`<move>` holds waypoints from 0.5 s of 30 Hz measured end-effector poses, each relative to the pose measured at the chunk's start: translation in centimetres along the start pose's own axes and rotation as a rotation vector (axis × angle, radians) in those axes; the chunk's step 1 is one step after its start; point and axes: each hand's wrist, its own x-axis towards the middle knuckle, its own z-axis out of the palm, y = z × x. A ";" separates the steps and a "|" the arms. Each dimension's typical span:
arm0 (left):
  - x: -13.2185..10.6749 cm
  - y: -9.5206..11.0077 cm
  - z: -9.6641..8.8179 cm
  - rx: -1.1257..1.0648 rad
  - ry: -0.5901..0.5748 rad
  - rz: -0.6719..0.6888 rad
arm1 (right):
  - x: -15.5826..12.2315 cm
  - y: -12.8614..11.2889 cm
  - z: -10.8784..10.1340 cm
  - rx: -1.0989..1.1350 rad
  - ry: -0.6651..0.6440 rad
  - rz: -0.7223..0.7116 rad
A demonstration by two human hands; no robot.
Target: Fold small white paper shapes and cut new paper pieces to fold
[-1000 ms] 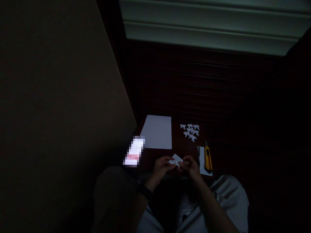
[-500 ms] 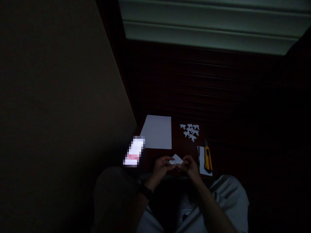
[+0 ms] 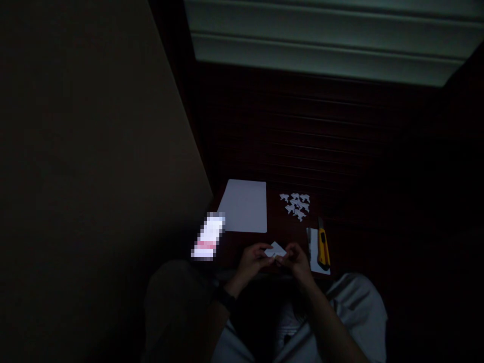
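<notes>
Between my two hands is a small folded piece of white paper (image 3: pixel 276 249), roughly diamond-shaped, held above the near edge of a dark table. My left hand (image 3: pixel 254 259) pinches its left side, with the thumb at the lower edge. On the other side, my right hand (image 3: pixel 296 259) grips the right corner between thumb and fingers. The two thumbs almost meet at the bottom of the paper. Fine creases are too dark to make out. Beyond my hands lies a cluster of several small folded paper shapes (image 3: pixel 297 204).
A stack of white paper (image 3: pixel 245 206) lies at the back left. Partly beside it is a lit, pixelated phone-like screen (image 3: pixel 208 237). A yellow utility knife (image 3: pixel 322 247), blade out, rests on white paper pieces (image 3: pixel 314 254) at the right. A wall (image 3: pixel 113 126) rises at the left.
The folded paper has shifted very slightly down and right in my fingers. Both hands keep nearly the same pose, and the other things stay where they were.
</notes>
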 end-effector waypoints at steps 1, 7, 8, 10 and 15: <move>0.0 0.0 0.0 0.004 0.003 0.016 | 0.0 0.0 0.0 0.010 0.000 0.001; 0.1 -0.2 0.4 -0.005 0.011 0.042 | 0.0 0.0 0.2 0.041 -0.003 0.003; 0.1 -0.3 0.5 -0.013 0.018 0.045 | 0.0 0.0 0.2 0.042 -0.001 0.004; 0.1 -0.5 0.6 -0.024 0.040 0.061 | 0.0 0.0 0.2 0.035 0.005 -0.001; 0.2 -0.9 1.1 -0.036 0.111 0.085 | -0.1 0.1 0.2 0.014 0.030 -0.034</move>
